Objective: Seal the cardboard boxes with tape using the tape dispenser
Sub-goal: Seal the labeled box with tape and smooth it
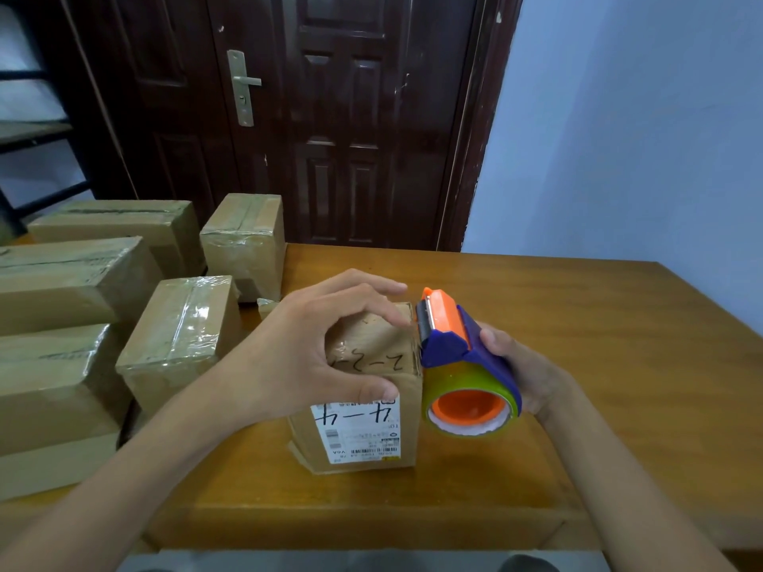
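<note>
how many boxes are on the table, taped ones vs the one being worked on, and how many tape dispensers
Taped boxes stacked at left: 6, e.g.
Box under the left hand: 1
Tape dispenser in the right hand: 1
Total: 8

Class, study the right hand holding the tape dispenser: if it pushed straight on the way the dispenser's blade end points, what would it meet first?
Probably the small cardboard box: the tape dispenser in the right hand has its blade end at the box's top right edge.
</note>
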